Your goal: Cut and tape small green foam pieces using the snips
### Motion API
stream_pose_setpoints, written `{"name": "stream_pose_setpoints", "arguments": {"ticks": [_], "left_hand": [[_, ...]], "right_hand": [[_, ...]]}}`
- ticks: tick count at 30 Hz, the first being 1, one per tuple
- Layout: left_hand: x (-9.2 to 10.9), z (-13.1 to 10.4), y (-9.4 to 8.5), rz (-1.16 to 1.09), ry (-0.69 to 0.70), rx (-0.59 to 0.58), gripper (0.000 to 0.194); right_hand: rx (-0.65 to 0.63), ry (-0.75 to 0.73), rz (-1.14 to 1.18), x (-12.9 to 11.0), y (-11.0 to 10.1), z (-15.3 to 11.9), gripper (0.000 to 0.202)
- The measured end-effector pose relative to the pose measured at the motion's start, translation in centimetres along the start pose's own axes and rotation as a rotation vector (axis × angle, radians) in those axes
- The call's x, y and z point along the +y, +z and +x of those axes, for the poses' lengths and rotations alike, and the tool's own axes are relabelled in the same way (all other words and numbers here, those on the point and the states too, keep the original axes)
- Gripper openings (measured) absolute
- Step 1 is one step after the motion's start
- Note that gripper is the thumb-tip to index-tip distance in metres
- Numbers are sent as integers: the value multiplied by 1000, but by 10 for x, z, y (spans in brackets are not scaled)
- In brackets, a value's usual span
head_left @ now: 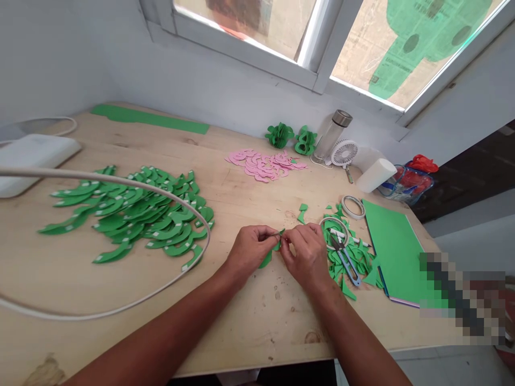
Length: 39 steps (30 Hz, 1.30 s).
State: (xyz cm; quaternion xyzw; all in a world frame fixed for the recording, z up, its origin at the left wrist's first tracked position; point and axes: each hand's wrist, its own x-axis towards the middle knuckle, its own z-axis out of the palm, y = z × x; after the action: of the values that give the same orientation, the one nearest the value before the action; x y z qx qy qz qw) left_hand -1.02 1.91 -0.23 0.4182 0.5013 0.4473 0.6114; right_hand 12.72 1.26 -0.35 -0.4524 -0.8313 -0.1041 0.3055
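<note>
Near the front middle of the wooden table [237,201], my left hand [250,247] pinches a small green piece [265,260] between thumb and forefinger. My right hand [304,249] is closed on the same piece from the other side, and the fingertips of both hands nearly meet. Part of the piece hangs below the fingers. Left of my hands lies a large heap of curved green pieces [148,214] with small white patches. Green scraps [362,257] lie right of my right hand, with blue snips [348,262], a white pen [338,234] and a tape roll [333,247] among them.
Pink cutouts [261,164], two green paper balls [279,135], a bottle [333,134] and a small fan [344,153] stand or lie toward the wall. Green sheets [396,249] lie at right. A white cable [132,184] loops across the left side from a white device [36,155].
</note>
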Motion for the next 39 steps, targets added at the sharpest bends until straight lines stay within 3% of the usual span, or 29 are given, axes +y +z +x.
{"name": "stream_pose_setpoints", "arguments": {"ticks": [22,39], "left_hand": [[2,2,-4,37,-43,-11,16],[3,2,-6,41,-59,-24,19]], "right_hand": [[-32,-9,-11,1,1,-1,18],[-33,96,148,1,0,-2,8]]}}
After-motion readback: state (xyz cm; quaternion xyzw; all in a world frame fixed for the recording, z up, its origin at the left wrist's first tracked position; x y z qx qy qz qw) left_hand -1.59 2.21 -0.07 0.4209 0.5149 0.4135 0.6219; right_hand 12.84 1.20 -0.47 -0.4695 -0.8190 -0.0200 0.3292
